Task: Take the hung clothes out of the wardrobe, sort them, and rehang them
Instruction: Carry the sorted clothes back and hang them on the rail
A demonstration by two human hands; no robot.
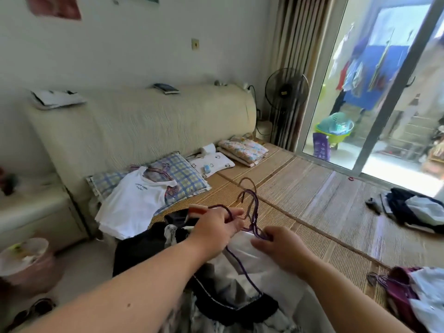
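**Hangers gripped over a bed strewn with clothes**

A person's left hand (217, 230) is closed around the hooks of several purple hangers (249, 207), while the right hand (282, 248) pinches a hanger and white garment (242, 248) atop a dark pile of clothes (216, 284). A white T-shirt (134, 203) lies by the checked pillow (182, 174) on the woven mat (312, 203).
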